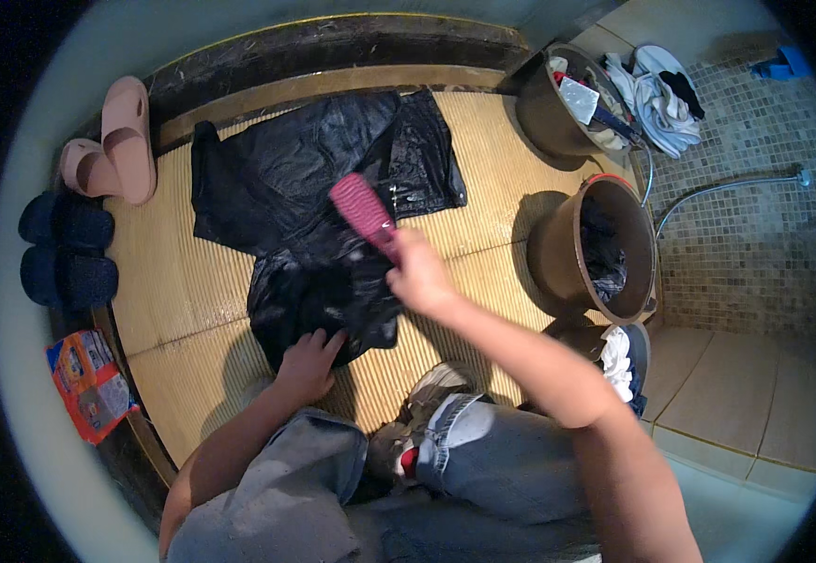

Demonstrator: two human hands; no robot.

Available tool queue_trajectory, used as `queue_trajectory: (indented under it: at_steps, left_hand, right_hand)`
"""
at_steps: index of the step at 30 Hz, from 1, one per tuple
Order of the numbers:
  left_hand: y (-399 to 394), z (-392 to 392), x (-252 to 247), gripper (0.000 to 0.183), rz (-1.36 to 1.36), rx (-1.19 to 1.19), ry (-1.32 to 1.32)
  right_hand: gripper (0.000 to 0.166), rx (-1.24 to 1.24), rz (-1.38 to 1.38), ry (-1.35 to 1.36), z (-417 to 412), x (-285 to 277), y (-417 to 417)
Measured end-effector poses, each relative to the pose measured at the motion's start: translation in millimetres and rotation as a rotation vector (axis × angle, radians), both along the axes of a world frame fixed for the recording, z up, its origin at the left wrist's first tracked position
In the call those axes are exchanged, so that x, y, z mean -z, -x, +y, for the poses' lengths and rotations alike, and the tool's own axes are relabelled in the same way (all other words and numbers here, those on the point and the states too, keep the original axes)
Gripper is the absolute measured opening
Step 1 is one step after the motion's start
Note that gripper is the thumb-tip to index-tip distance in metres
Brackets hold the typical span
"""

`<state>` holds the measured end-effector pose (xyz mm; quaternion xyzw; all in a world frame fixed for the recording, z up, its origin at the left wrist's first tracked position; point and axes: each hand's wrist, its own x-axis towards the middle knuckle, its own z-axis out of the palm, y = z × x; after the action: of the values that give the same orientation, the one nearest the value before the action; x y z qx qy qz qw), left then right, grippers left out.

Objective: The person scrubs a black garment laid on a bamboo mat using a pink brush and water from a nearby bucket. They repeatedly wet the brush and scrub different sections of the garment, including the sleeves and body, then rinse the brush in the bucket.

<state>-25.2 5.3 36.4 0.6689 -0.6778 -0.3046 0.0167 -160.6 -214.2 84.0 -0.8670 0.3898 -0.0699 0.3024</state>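
Observation:
A wet black garment (295,169) lies spread over a ribbed yellowish floor, its near part bunched. My right hand (418,271) grips the handle of a pink scrub brush (362,204), which is over the garment's middle; whether the brush touches the cloth I cannot tell. My left hand (309,366) rests on the garment's near edge with its fingers spread on the cloth. Snap or metal fittings show near the garment's right side.
At the right stand a brown bucket (542,253) with dark cloth, another bucket (545,119) with clothes, and a container with white cloth (617,362). Pink slippers (130,151), dark slippers (88,278) and an orange detergent packet (91,387) lie at the left. A hose (731,184) crosses the tiles.

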Motion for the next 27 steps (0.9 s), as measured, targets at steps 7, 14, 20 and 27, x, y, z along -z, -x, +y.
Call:
queue_trajectory:
  at_steps: [7, 14, 20, 27]
  left_hand:
    - [4.5, -6.6, 1.7, 0.084, 0.021, 0.001, 0.037]
    - [1.0, -1.8, -2.3, 0.083, -0.009, -0.006, -0.044]
    - [2.1, 4.0, 12.2, 0.066, -0.034, 0.030, 0.150]
    - [3.9, -5.7, -5.0, 0.073, -0.013, 0.020, -0.049]
  right_hand:
    - [0.024, 0.184, 0.741, 0.476, -102.9, -36.0, 121.0]
    - [0.024, -0.084, 0.076, 0.139, -17.9, -32.3, 18.0]
    - [0.010, -0.171, 0.040, 0.489, 75.6, 15.0, -91.0]
    - [0.010, -0.061, 0.164, 0.462, 55.3, 54.1, -87.0]
